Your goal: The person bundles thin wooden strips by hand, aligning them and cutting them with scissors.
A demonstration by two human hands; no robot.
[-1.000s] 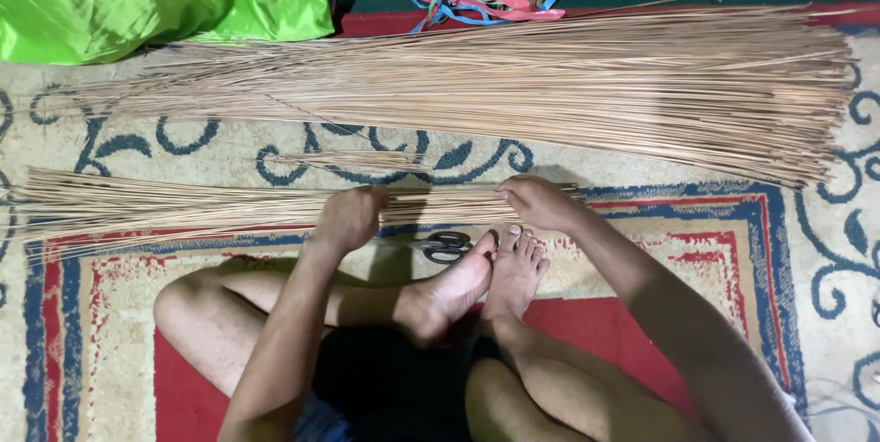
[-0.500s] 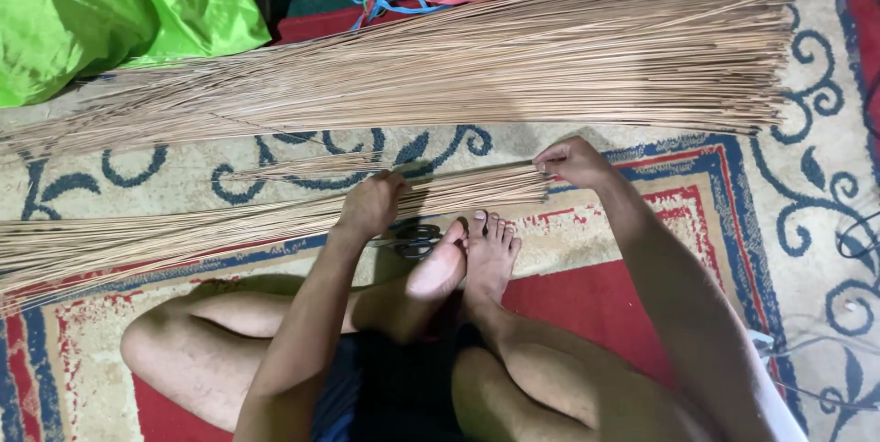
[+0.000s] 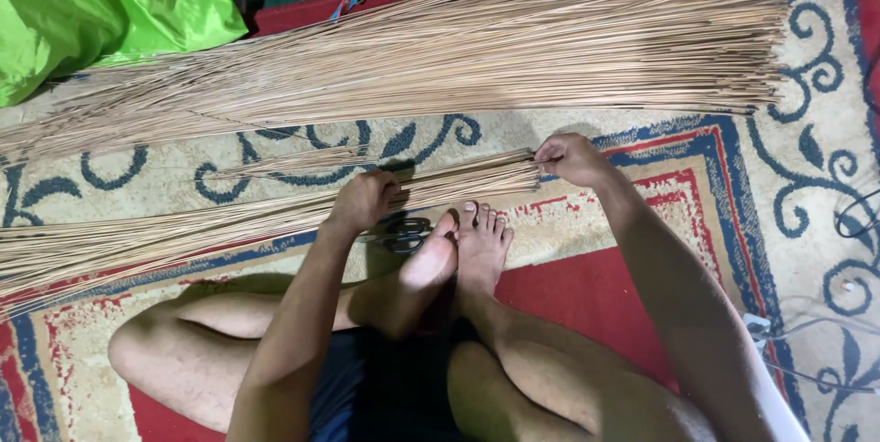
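Fingers (image 3: 550, 153) of my right hand (image 3: 573, 160) pinch the end of the small stick bundle (image 3: 275, 217) lying across the patterned rug (image 3: 660, 213); my left hand (image 3: 362, 202) clamps its middle, just above black scissors (image 3: 401, 233) by my feet.

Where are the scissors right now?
In the head view, the black-handled scissors lie on the carpet at centre, just below the left hand gripping the small stick bundle, and beside the toes.

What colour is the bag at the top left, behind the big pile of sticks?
Bright green bag, glossy, seen best in the head view, behind the tan sticks.
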